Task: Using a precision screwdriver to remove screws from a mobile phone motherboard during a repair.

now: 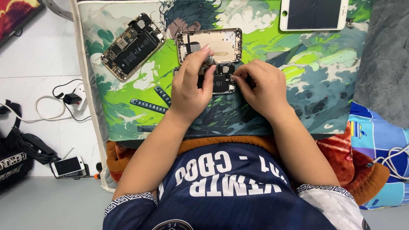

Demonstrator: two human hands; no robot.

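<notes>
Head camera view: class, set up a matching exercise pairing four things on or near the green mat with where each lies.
Things:
1. opened phone with its battery showing
2. white screen panel
3. empty gold phone shell
4. small phone on the floor

Places:
A. top right edge of the mat
B. lower left, off the mat
C. upper left of the mat, tilted
D. mat centre, just beyond the left hand

Pairs: 1-C, 2-A, 3-D, 4-B
</notes>
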